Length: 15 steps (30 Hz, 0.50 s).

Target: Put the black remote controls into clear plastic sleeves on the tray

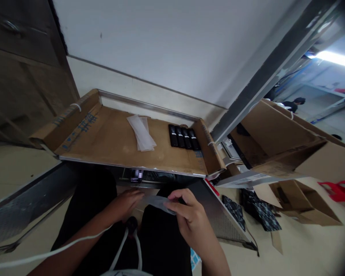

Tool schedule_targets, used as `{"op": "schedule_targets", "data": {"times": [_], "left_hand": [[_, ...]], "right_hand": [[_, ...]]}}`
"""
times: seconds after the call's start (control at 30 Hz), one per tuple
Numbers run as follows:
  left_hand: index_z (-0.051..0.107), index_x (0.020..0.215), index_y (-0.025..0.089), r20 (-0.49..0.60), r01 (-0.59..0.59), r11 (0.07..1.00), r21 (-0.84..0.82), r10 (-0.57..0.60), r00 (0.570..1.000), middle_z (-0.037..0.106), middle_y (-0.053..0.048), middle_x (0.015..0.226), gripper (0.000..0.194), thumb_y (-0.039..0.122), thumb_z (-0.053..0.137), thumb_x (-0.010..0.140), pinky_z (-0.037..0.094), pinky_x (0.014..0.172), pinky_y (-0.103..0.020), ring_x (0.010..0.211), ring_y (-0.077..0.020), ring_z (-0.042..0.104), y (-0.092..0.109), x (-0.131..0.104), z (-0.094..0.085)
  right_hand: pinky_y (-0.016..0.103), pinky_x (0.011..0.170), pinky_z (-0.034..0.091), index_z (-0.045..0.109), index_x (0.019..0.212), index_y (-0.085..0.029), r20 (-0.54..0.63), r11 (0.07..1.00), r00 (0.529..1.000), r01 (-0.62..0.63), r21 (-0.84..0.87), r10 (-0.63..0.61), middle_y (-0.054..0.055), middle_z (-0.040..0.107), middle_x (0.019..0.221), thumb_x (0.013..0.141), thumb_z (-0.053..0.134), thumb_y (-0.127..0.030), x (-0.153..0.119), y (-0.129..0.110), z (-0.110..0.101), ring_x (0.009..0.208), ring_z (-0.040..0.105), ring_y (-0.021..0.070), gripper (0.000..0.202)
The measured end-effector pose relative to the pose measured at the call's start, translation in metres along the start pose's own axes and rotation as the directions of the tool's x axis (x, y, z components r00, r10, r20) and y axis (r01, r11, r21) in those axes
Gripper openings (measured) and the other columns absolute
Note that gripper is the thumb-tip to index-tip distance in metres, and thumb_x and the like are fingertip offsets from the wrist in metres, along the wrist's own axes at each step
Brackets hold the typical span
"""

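Observation:
A translucent plastic sleeve (pixel 158 202) stretches between my hands, above my lap and in front of the cardboard-lined tray (pixel 112 142). My right hand (pixel 188 212) pinches its right end between thumb and fingers. At the other end, my left hand (pixel 128 205) has its fingers closed on the sleeve, its fingertips partly blurred. More flat translucent sleeves (pixel 143 134) lie overlapping near the middle of the tray. To their right, several black oblong pieces (pixel 184 137) with white bands lie side by side.
Cardboard walls border the tray's sides, with a pale wall (pixel 161 46) behind. At right stand a large open carton (pixel 276 134) and a smaller box (pixel 307 203) on the floor. Dark patterned bags (pixel 258 211) lie nearby. A white cable (pixel 60 251) crosses my left forearm. Another person (pixel 296 104) is far right.

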<state>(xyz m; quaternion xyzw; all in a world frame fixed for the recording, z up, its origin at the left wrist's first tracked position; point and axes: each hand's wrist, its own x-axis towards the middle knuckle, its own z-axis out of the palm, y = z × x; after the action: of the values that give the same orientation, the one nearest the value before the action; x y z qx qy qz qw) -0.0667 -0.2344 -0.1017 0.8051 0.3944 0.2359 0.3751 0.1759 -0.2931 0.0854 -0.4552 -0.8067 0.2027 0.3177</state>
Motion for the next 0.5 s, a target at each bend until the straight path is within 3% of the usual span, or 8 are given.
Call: {"op": "schedule_targets", "data": {"times": [0.17, 0.23, 0.3, 0.37, 0.43, 0.5], "left_hand": [[0.064, 0.135, 0.025, -0.023, 0.082, 0.995, 0.051, -0.081, 0.996, 0.063, -0.008, 0.141, 0.041, 0.024, 0.054, 0.096, 0.04, 0.115, -0.045, 0.131, -0.0263, 0.056, -0.01, -0.006, -0.003], [0.056, 0.144, 0.025, -0.044, 0.093, 0.995, 0.022, -0.092, 0.995, 0.056, -0.012, 0.148, 0.058, 0.03, 0.068, 0.088, 0.038, 0.117, -0.049, 0.136, -0.0301, 0.051, -0.006, -0.01, -0.007], [0.045, 0.152, 0.025, -0.031, 0.053, 0.998, -0.04, -0.054, 0.998, 0.047, -0.014, 0.155, 0.083, 0.036, 0.08, 0.078, 0.036, 0.119, -0.051, 0.141, -0.0324, 0.045, 0.009, -0.013, -0.013], [0.037, 0.156, 0.026, 0.021, -0.024, 0.993, -0.117, 0.026, 0.999, 0.043, -0.014, 0.158, 0.096, 0.037, 0.084, 0.073, 0.034, 0.119, -0.05, 0.143, -0.0323, 0.042, 0.033, -0.011, -0.019], [0.038, 0.154, 0.026, 0.067, -0.102, 0.974, -0.2, 0.117, 0.991, 0.046, -0.013, 0.155, 0.099, 0.037, 0.087, 0.068, 0.038, 0.117, -0.048, 0.14, -0.0317, 0.046, 0.062, -0.004, -0.024], [0.05, 0.144, 0.024, 0.078, -0.139, 0.951, -0.277, 0.167, 0.983, 0.059, -0.012, 0.14, 0.086, 0.036, 0.087, 0.067, 0.045, 0.109, -0.043, 0.126, -0.0295, 0.057, 0.086, 0.005, -0.024]], "right_hand": [[0.033, 0.083, 0.054, 0.075, 0.109, -0.026, 0.009, 1.0, 1.0, -0.009, -0.004, 0.009, 0.01, 0.063, 0.108, 0.089, 0.042, 0.003, -0.002, 0.0, -0.001, 0.101, 0.062, 0.0201, 0.048], [0.033, 0.084, 0.054, 0.075, 0.107, -0.026, 0.022, 1.0, 1.0, -0.022, 0.01, 0.021, 0.01, 0.062, 0.109, 0.089, 0.043, 0.003, -0.003, 0.0, 0.0, 0.102, 0.062, 0.0201, 0.047], [0.033, 0.085, 0.054, 0.075, 0.108, -0.026, 0.054, 0.999, 0.998, -0.027, 0.035, 0.025, 0.009, 0.062, 0.11, 0.089, 0.043, 0.004, -0.004, -0.001, 0.002, 0.103, 0.062, 0.0195, 0.049], [0.033, 0.088, 0.054, 0.076, 0.11, -0.028, 0.1, 0.997, 0.995, -0.029, 0.067, 0.022, 0.008, 0.062, 0.111, 0.088, 0.042, 0.006, -0.003, -0.002, 0.006, 0.105, 0.062, 0.0188, 0.052], [0.033, 0.09, 0.054, 0.076, 0.111, -0.029, 0.134, 0.995, 0.991, -0.033, 0.097, 0.02, 0.008, 0.063, 0.112, 0.088, 0.044, 0.006, -0.001, -0.005, 0.009, 0.107, 0.062, 0.0184, 0.053], [0.033, 0.091, 0.054, 0.077, 0.111, -0.03, 0.145, 0.992, 0.989, -0.041, 0.12, 0.024, 0.007, 0.064, 0.112, 0.089, 0.047, 0.005, 0.001, -0.008, 0.012, 0.107, 0.063, 0.0183, 0.05]]}}
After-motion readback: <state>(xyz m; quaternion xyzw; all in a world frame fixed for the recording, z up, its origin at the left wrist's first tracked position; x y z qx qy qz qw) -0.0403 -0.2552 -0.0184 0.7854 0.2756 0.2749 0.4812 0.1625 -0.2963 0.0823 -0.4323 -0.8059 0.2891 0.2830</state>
